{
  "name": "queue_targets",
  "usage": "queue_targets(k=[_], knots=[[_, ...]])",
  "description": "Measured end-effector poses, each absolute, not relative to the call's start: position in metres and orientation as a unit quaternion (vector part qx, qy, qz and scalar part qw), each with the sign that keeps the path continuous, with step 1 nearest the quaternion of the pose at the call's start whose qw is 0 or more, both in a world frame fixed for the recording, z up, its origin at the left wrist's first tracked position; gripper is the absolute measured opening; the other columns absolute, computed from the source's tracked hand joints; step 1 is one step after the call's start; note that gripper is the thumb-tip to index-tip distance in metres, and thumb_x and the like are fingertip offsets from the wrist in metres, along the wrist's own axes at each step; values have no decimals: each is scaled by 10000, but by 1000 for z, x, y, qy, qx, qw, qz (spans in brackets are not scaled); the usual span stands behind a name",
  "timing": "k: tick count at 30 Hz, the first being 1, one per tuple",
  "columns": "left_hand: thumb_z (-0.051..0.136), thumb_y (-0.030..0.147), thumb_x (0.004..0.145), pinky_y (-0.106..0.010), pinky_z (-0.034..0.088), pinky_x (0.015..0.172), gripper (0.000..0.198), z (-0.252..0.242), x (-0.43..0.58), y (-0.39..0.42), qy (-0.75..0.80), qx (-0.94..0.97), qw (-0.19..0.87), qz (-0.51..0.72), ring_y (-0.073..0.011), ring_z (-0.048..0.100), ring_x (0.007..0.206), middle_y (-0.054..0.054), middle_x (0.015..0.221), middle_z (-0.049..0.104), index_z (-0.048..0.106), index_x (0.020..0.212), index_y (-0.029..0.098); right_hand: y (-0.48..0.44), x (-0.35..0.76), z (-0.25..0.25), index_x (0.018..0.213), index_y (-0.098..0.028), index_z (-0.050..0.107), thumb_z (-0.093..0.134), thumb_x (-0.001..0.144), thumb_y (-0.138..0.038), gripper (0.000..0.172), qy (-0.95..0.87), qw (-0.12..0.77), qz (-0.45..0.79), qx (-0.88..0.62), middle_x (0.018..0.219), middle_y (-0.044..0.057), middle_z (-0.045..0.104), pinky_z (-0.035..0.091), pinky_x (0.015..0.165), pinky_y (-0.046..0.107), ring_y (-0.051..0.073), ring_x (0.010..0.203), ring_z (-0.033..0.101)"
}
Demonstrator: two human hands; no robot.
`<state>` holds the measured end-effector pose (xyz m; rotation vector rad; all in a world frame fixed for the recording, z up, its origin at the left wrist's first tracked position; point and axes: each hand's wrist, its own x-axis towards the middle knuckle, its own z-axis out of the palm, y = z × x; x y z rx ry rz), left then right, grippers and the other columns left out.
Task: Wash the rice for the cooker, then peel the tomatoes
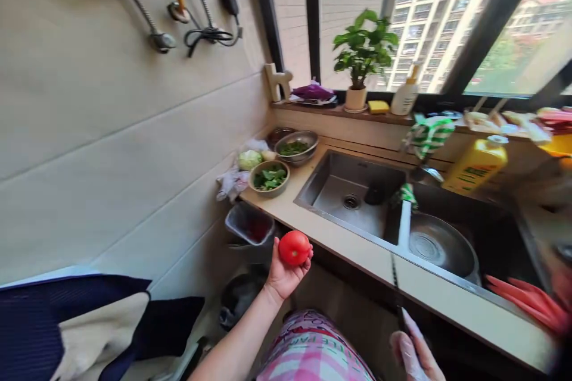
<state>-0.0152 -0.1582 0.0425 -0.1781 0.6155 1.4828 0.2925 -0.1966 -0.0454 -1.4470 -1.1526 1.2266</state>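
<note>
A whole red tomato (294,247) rests in my left hand (283,278), palm up, fingers curled round its underside, in front of the counter edge. Low on the right, my right hand (413,350), in what looks like a clear plastic glove, is closed round the dark handle of a knife (395,277). The narrow, dark-looking blade points up and away, in front of the counter's front edge. Tomato and knife are well apart. The double sink (308,205) lies beyond both hands, with a round metal pan (431,244) in its right basin.
Leafy greens fill a bowl (254,181) at the counter's left end, beside a metal bowl (308,152) and a cabbage (249,159). Below hangs a lined bin (236,223). Red gloves (527,300) drape over the sink's front right. A yellow bottle (476,164) stands behind.
</note>
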Motion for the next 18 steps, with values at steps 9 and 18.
queue_targets(k=[9,18], knots=[[532,506,846,-392,551,675,599,47,-213,-185,364,-21,609,705,-274,695,766,-144,936,707,446,1315,144,-159,51,9,1237,-299,620,505,897,-411,376,-767,262,469,-350,1202,27,667,490,940,246,185,1092,634],[565,571,810,-413,553,776,634,34,-280,-188,361,-40,562,743,-290,692,857,-163,1015,705,523,1211,82,-155,-13,31,1309,-409,520,442,931,-351,391,-856,197,339,-337,838,-24,713,522,582,115,89,640,683]])
